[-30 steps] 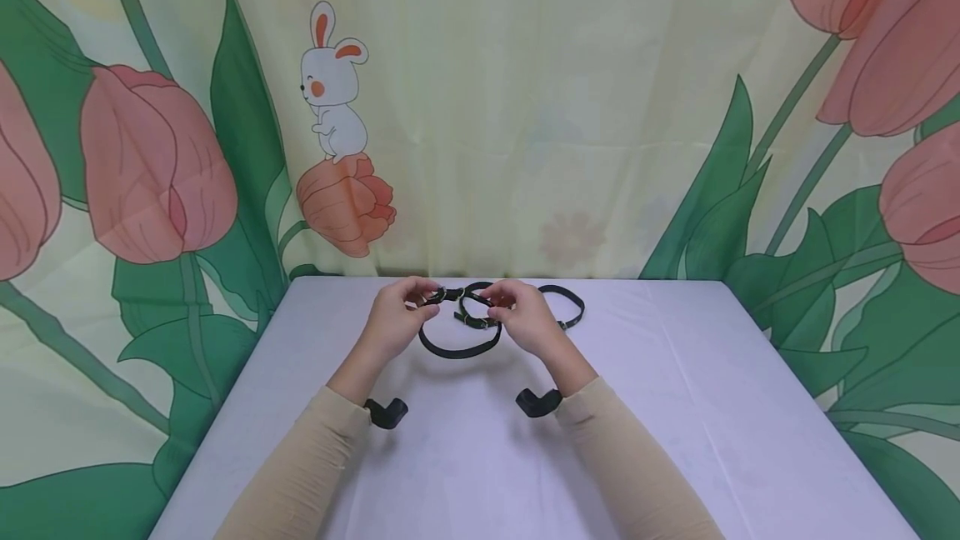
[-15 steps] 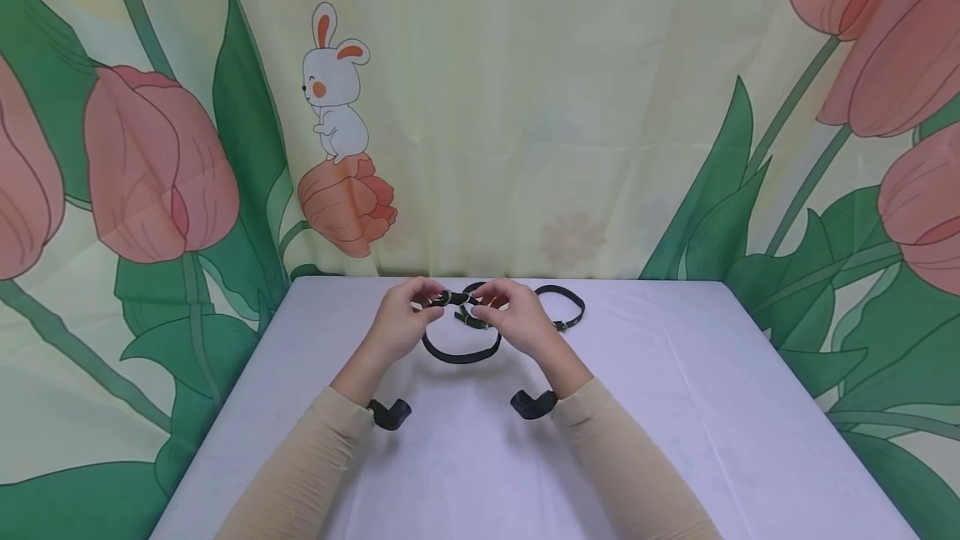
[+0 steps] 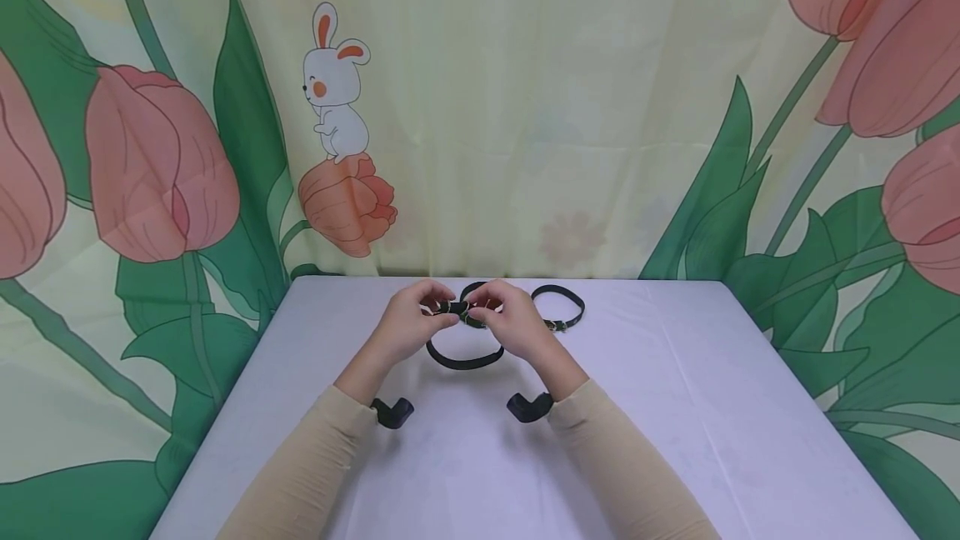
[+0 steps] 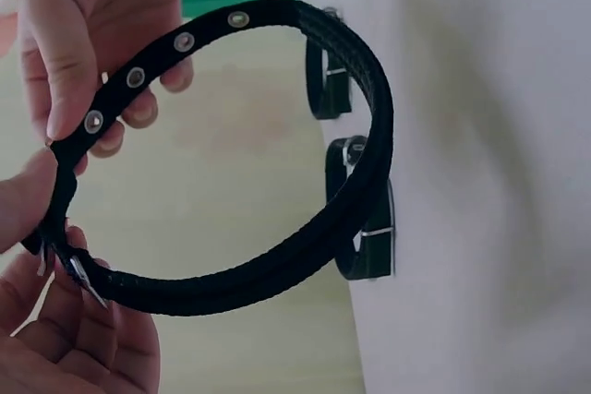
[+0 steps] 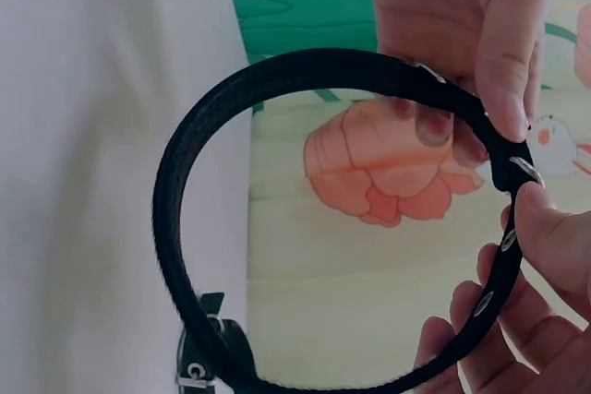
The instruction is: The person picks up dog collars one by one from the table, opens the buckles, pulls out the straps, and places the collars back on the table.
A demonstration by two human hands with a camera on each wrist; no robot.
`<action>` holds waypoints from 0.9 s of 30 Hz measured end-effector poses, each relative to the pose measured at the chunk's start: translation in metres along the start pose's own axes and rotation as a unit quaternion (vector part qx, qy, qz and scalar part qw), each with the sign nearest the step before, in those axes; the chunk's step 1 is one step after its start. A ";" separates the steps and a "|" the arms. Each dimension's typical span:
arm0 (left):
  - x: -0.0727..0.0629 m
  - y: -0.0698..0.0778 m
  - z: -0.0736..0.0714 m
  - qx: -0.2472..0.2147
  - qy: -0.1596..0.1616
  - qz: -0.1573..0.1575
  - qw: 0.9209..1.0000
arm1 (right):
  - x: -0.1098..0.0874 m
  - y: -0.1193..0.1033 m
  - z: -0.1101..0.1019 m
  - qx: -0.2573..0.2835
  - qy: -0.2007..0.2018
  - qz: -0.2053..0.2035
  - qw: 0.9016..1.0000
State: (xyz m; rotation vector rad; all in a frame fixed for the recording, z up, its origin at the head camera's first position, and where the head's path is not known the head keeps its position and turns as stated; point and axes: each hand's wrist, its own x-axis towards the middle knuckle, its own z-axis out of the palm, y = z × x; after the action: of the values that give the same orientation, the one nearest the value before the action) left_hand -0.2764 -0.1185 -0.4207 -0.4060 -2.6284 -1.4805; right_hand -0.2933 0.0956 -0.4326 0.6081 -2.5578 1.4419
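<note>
Through my feeds, the buckled collar (image 4: 212,294) shows solid black, dotted with a row of silvery eyelets (image 4: 184,41) and fitted with a silvery buckle (image 4: 88,283). I see the two other collars (image 4: 374,256) in black too. The tablecloth (image 3: 465,473) looks plain white with a lavender cast to me, the sleeves (image 3: 300,457) plain beige, the wrist cameras (image 3: 393,413) black. Pale yellow, the curtain (image 3: 480,107) gives me pink tulips (image 3: 161,165), green leaves (image 3: 243,132) and a white rabbit (image 3: 345,130) with orange inner ears and cheek.

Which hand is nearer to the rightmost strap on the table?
Right. In the head view, the right hand is just left of that strap; the left hand, farther left.
</note>
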 end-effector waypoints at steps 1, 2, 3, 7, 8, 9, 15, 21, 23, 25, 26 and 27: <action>0.000 0.000 0.000 0.000 0.000 0.000 1.000 | 0.000 0.000 0.000 -0.001 -0.002 -0.001 1.000; 0.000 0.000 0.001 0.002 0.000 0.000 1.000 | -0.001 0.000 0.000 -0.003 -0.003 -0.001 1.000; 0.000 -0.001 0.001 0.004 0.000 0.001 1.000 | -0.001 0.000 0.000 -0.005 -0.004 0.001 1.000; -0.001 -0.001 -0.001 0.008 -0.004 0.004 1.000 | -0.003 0.000 -0.004 -0.005 -0.006 0.012 1.000; -0.001 -0.001 -0.001 0.010 -0.004 0.003 1.000 | -0.003 0.001 -0.005 -0.004 -0.007 0.015 1.000; -0.001 -0.001 -0.001 0.011 -0.003 0.002 1.000 | -0.004 0.001 -0.006 -0.003 -0.008 0.017 1.000; -0.002 -0.001 -0.003 0.011 0.004 -0.003 1.000 | -0.003 0.004 -0.011 0.009 -0.023 0.019 1.000; -0.003 -0.002 -0.004 0.016 0.002 -0.004 1.000 | -0.005 0.006 -0.016 0.015 -0.032 0.014 0.999; -0.004 -0.003 -0.005 0.019 0.000 -0.005 1.000 | -0.005 0.007 -0.018 0.013 -0.033 0.013 0.999; -0.004 -0.004 -0.005 0.019 0.000 -0.009 1.000 | -0.006 0.008 -0.020 0.010 -0.033 0.011 0.999; -0.005 -0.004 -0.005 0.018 0.001 -0.011 1.000 | -0.006 0.009 -0.021 0.007 -0.033 0.008 0.999; -0.005 -0.004 -0.006 0.017 0.002 -0.013 1.000 | -0.006 0.009 -0.022 0.006 -0.032 0.007 0.999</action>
State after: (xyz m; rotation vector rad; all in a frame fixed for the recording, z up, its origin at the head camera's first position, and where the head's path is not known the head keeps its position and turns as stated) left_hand -0.2731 -0.1265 -0.4222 -0.3669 -2.6615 -1.4417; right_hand -0.2930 0.1204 -0.4304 0.6493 -2.6099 1.4653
